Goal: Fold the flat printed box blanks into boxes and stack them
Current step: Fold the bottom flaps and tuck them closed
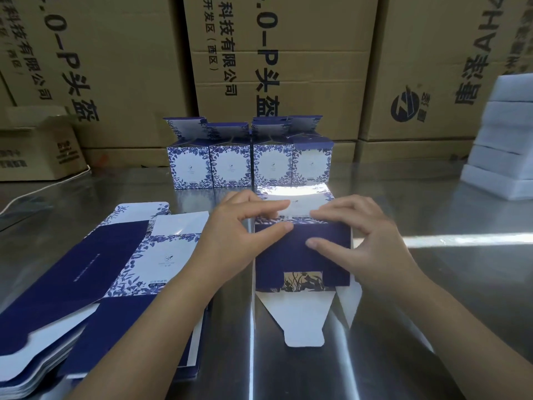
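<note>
At centre frame the box blank (pixel 302 255) lies on the steel table (pixel 432 284), its white tuck flap pointing toward the lower edge. The left hand (pixel 239 226) and right hand (pixel 357 235) each pinch its upper crease, thumbs on the navy panel, probably to square it open. Flat blanks (pixel 86 269) crowd the lower left, folded boxes (pixel 248 166) stand just behind, and the room to move is toward the right.

Packing workshop in a warehouse was indicated. Large brown corrugated shipping cartons (pixel 288 67) with black printed lettering were stacked wall-like behind a shiny stainless-steel worktable (pixel 432 284). A stack of flat navy-and-white printed box blanks (pixel 72 284) was laid at left. Four folded blue-floral white boxes (pixel 248 166) were lined up at the back. White blocks (pixel 501 145) were piled at right.
</note>
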A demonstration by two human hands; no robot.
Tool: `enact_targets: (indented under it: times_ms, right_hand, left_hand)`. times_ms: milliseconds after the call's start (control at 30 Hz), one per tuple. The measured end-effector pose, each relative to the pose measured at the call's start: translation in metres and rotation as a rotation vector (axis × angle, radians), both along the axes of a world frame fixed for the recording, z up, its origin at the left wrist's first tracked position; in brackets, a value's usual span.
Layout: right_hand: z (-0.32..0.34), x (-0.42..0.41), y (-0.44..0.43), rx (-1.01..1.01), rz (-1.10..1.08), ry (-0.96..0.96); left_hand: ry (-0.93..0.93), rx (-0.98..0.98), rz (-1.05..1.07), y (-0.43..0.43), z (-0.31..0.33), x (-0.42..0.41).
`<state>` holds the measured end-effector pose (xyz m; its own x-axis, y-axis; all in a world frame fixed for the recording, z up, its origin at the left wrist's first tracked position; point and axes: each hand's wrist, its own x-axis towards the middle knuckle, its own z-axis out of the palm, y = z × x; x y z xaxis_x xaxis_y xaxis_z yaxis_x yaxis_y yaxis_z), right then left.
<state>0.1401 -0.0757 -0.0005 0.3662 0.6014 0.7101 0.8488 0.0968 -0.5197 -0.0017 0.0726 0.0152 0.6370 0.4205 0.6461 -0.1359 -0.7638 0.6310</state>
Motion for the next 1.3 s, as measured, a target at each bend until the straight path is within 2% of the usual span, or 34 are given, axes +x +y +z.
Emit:
enact_targets:
  times_ms: [133, 267, 467, 733, 1300]
  right_hand:
    - [0.0027, -0.0055, -0.0017, -0.007, 0.026, -0.031]
    - [0.0054, -0.0069, -0.0029, -0.002, 0.064, -0.008]
    - [0.0066, -0.0063, -0.0020, -0.066, 0.209, 0.181]
    - [0.0077, -0.0004, -0.0019, -0.090, 0.266, 0.289]
    - [0.0064, -0.0020, 0.0024, -0.048, 0.246, 0.271]
  left_hand:
    - [-0.019, -0.037, -0.099, -0.0025, -0.0006, -0.0004]
    - [0.047, -0.050, -0.153, -0.0024, -0.0028, 0.0004]
    - [0.097, -0.053, -0.175, -0.0040, -0.0057, 0.0028]
    - [0.070, -0.192, -0.284, 0.0035, -0.0061, 0.0028]
    - [0.030, -0.107, -0.223, -0.0025, -0.0054, 0.0079]
